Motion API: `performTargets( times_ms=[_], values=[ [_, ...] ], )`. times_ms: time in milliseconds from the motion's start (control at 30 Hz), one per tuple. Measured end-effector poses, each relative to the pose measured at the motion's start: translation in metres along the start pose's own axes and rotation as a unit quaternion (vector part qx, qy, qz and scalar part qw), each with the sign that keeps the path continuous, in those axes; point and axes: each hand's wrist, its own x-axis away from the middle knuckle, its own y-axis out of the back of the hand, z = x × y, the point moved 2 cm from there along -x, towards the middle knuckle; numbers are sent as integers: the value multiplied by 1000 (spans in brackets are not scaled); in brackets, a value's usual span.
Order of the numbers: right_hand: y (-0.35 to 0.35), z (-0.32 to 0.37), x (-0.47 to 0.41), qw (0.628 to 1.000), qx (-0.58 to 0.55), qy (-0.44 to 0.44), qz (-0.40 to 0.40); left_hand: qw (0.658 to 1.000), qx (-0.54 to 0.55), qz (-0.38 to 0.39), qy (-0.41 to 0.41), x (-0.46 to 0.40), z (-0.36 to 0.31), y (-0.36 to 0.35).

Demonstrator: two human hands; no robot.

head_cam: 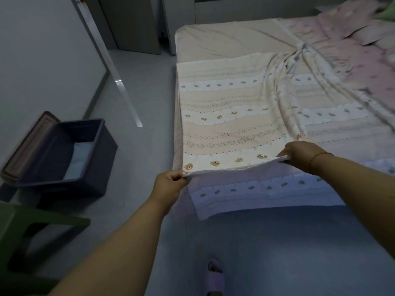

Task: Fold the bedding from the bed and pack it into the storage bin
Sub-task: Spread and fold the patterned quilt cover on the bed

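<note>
The bed (213,37) carries a bear-print quilt (224,124) spread over its near-left corner, one layer doubled back over another that hangs off the near edge. A dark storage bin (85,178) stands open on the floor left of the bed, pale fabric inside. The right hand (301,155) curls round the quilt's folded near edge. The left hand (170,184) pinches that fold's left corner, fingers closed tight.
</note>
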Motion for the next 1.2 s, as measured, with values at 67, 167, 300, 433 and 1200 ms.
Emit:
performTargets(
  times_ms=[67,167,300,433,1200],
  values=[
    [-8,0,5,1000,-8,-6,17,1000,2,2,9,7,6,-1],
    [-21,0,10,999,-15,-10,38,1000,12,9,26,14,18,-3],
    [-34,6,17,997,-26,-19,76,999,5,22,46,21,38,-5],
    [-48,10,19,993,-53,-33,98,997,-23,39,69,27,55,-6],
    [-4,25,124,995,-54,-32,73,997,-20,64,28,111,27,10]
  ],
)
